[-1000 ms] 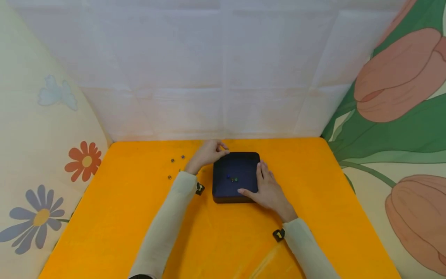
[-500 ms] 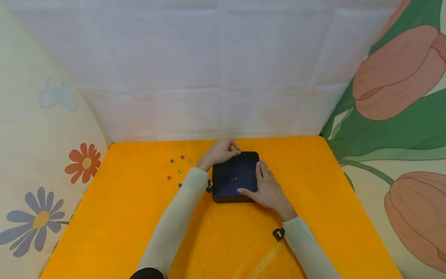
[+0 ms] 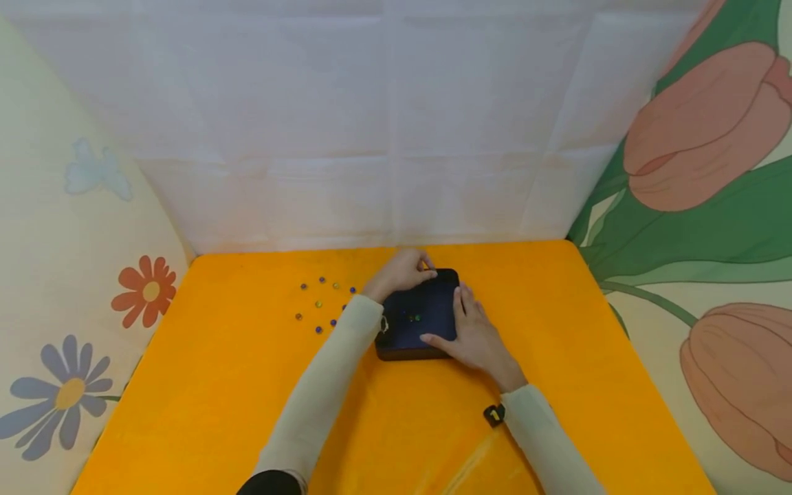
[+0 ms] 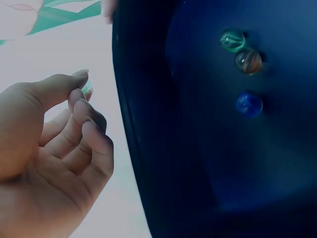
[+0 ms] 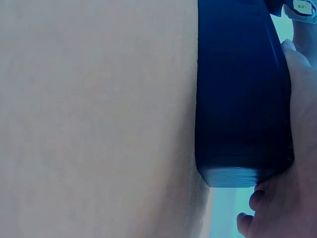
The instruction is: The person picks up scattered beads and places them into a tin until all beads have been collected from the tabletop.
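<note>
My left hand is at the far rim of a dark square tray. In the left wrist view its thumb and forefinger pinch a clear greenish marble, mostly hidden by the fingertips, just outside the tray wall. On the tray floor lie a green marble, a brown-orange marble touching or close by it, and a blue marble a little apart. My right hand holds the tray's near right corner, thumb over the front rim and fingers along the right side.
Several loose marbles, such as a blue one and an amber one, lie on the yellow cloth left of the tray. A white backdrop stands behind the table, with flower-printed sheets on both sides.
My left hand has moved right along the tray's far rim with the marble between its fingertips. More loose marbles show beside the left forearm. My right hand stays in place.
</note>
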`<control>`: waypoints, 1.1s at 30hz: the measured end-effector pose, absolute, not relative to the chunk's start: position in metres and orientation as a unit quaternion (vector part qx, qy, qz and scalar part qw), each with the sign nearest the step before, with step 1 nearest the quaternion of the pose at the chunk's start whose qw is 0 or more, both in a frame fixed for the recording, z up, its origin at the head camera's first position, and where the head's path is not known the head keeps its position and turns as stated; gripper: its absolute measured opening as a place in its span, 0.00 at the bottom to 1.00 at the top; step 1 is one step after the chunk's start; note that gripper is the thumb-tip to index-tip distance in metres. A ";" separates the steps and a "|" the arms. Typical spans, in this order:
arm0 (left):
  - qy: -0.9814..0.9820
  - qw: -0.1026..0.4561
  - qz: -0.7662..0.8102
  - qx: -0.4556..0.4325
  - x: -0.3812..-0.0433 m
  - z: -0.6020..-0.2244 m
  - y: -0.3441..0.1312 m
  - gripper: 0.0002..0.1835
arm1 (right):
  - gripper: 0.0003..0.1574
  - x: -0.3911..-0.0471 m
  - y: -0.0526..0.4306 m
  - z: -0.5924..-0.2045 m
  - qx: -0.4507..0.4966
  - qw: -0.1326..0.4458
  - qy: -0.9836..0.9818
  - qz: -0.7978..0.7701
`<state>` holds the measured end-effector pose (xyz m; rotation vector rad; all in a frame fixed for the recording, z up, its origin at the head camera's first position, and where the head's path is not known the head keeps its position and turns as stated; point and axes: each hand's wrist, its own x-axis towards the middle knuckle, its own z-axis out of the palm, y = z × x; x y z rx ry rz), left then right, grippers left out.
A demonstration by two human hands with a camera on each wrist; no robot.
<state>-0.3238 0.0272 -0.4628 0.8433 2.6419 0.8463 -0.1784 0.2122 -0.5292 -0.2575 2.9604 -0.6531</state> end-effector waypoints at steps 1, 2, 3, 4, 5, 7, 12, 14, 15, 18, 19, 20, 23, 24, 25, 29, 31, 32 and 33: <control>0.904 0.120 0.289 0.291 -0.324 -0.464 0.028 0.13 | 0.82 -0.179 0.212 -0.529 -0.085 0.048 0.972 -0.215; 0.904 0.118 0.288 0.293 -0.324 -0.465 0.029 0.13 | 0.82 -0.179 0.213 -0.530 -0.086 0.046 0.972 -0.216; 0.904 0.118 0.288 0.294 -0.324 -0.466 0.030 0.13 | 0.82 -0.179 0.213 -0.530 -0.085 0.046 0.971 -0.216; 0.903 0.120 0.289 0.295 -0.324 -0.467 0.031 0.12 | 0.82 -0.179 0.213 -0.530 -0.086 0.047 0.971 -0.216; 0.902 0.121 0.291 0.297 -0.324 -0.467 0.031 0.12 | 0.82 -0.179 0.212 -0.530 -0.086 0.048 0.971 -0.216; 0.900 0.122 0.292 0.301 -0.324 -0.468 0.031 0.12 | 0.82 -0.179 0.212 -0.531 -0.087 0.050 0.971 -0.216; 0.899 0.130 0.285 0.306 -0.324 -0.472 0.029 0.12 | 0.82 -0.179 0.211 -0.532 -0.084 0.050 0.971 -0.218; 0.899 0.135 0.283 0.305 -0.324 -0.474 0.029 0.11 | 0.82 -0.179 0.211 -0.532 -0.083 0.048 0.971 -0.219; 0.899 0.137 0.282 0.306 -0.325 -0.476 0.028 0.11 | 0.82 -0.179 0.211 -0.532 -0.083 0.048 0.971 -0.219; 0.899 0.143 0.282 0.304 -0.326 -0.479 0.028 0.10 | 0.82 -0.179 0.211 -0.532 -0.084 0.046 0.971 -0.219; 0.898 0.146 0.282 0.304 -0.326 -0.481 0.028 0.10 | 0.81 -0.179 0.211 -0.532 -0.084 0.046 0.971 -0.220; 0.898 0.150 0.283 0.302 -0.326 -0.482 0.028 0.10 | 0.81 -0.179 0.211 -0.532 -0.084 0.046 0.971 -0.219; 0.897 0.165 0.287 0.293 -0.326 -0.484 0.029 0.11 | 0.82 -0.179 0.211 -0.533 -0.084 0.044 0.971 -0.219; 0.897 0.171 0.289 0.289 -0.326 -0.484 0.029 0.11 | 0.82 -0.180 0.211 -0.533 -0.083 0.044 0.972 -0.217; 0.897 0.175 0.289 0.285 -0.326 -0.485 0.030 0.11 | 0.82 -0.180 0.211 -0.533 -0.083 0.044 0.972 -0.216; 0.899 0.183 0.285 0.277 -0.326 -0.488 0.030 0.12 | 0.82 -0.180 0.211 -0.533 -0.081 0.047 0.971 -0.219; 0.901 0.184 0.281 0.276 -0.326 -0.489 0.030 0.12 | 0.82 -0.180 0.211 -0.532 -0.082 0.048 0.970 -0.222; 0.901 0.186 0.279 0.275 -0.326 -0.490 0.030 0.12 | 0.82 -0.179 0.211 -0.532 -0.081 0.049 0.970 -0.223; 0.902 0.187 0.277 0.274 -0.326 -0.490 0.030 0.12 | 0.82 -0.179 0.211 -0.531 -0.081 0.050 0.970 -0.224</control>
